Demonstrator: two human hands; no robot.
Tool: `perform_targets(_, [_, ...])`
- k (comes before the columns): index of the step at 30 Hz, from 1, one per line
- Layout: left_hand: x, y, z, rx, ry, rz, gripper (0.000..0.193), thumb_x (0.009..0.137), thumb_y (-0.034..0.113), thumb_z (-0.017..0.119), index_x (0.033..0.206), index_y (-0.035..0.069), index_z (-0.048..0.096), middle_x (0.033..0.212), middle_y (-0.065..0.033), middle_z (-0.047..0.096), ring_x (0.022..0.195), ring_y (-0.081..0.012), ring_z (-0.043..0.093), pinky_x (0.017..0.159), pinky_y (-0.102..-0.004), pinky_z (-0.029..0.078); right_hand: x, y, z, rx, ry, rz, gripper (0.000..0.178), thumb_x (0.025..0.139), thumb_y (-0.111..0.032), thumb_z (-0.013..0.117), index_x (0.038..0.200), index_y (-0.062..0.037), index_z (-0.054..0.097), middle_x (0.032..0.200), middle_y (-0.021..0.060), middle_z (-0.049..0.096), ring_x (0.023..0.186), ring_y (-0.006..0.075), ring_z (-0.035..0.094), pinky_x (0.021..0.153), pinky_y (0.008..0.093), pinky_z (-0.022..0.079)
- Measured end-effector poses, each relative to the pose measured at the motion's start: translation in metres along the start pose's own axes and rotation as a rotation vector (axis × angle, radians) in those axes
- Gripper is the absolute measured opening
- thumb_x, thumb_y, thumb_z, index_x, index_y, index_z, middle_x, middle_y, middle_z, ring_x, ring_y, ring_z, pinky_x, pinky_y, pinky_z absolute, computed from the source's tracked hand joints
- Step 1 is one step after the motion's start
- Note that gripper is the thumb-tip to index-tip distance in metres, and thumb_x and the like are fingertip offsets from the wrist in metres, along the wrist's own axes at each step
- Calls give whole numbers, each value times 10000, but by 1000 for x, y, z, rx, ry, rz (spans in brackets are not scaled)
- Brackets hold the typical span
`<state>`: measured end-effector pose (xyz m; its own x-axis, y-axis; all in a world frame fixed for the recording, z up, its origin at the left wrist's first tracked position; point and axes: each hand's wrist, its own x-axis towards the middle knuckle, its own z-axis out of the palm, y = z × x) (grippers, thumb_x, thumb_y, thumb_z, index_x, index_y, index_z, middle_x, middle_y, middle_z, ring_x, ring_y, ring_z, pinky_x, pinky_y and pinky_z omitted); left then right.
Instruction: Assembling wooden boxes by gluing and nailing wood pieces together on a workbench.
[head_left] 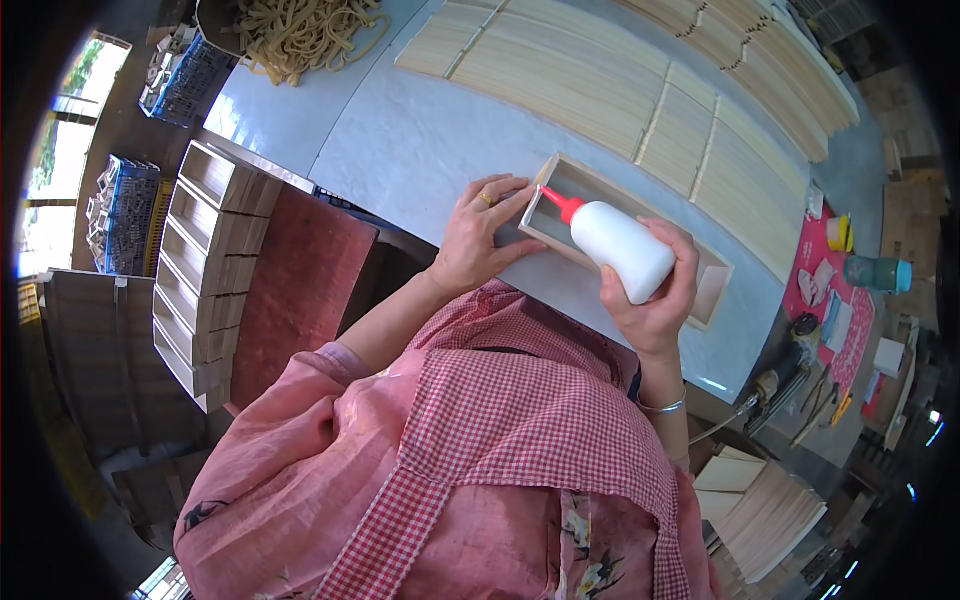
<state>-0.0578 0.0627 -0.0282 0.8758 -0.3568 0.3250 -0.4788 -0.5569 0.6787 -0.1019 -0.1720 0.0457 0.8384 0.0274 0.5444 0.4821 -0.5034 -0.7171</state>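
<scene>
My right hand (660, 290) is wrapped round a white squeeze bottle (618, 246) with a red pointed nozzle, most likely a glue bottle. It is tilted so that the nozzle tip is at the left end of a long, shallow wooden box frame (600, 181). The frame lies on the pale table, partly covered by the bottle and my right hand. At that left end my left hand (478, 232) grips the frame, fingers on the far side and thumb on the near side. Whether anything comes out of the nozzle is too small to tell.
Thin wooden boards (560, 75) cover the far part of the table (390, 150). Rubber bands (300, 35) are heaped at the far left. Finished-looking wooden boxes (205, 270) stand stacked left, beside a reddish board (300, 280). A green bottle (870, 272) and tools lie right.
</scene>
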Motion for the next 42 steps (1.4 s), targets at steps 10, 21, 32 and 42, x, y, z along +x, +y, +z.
perform_targets(10, [0,1,0,0,-9,7,673,763,257,842,1373,93,610,1395,-113,556,1306,-327,453,1086,-445,418,15,14,4,-72,78,-42,622,684,-32,790,1236,-51,504,1158,146,607,958,294,618,832,388,546])
perform_targets(21, [2,2,-1,-4,14,38,677,754,244,837,1367,80,603,1369,-112,571,1286,-341,476,1068,-452,429,8,13,-9,-115,125,-20,623,687,-33,793,1240,-53,504,1145,143,612,950,288,616,827,385,542])
perform_targets(32, [3,5,-4,-28,-7,21,665,748,183,829,1364,74,604,1374,-119,571,1294,-342,471,1072,-465,429,-24,11,-52,-199,207,97,616,714,-42,783,1259,-55,497,1162,151,607,973,295,611,840,391,538])
perform_targets(42, [6,12,-4,7,-10,11,649,750,189,819,1353,74,609,1350,-112,593,1276,-340,486,1063,-452,433,-52,9,-91,-291,297,183,616,717,-30,778,1264,-51,497,1187,158,606,992,300,611,859,399,532])
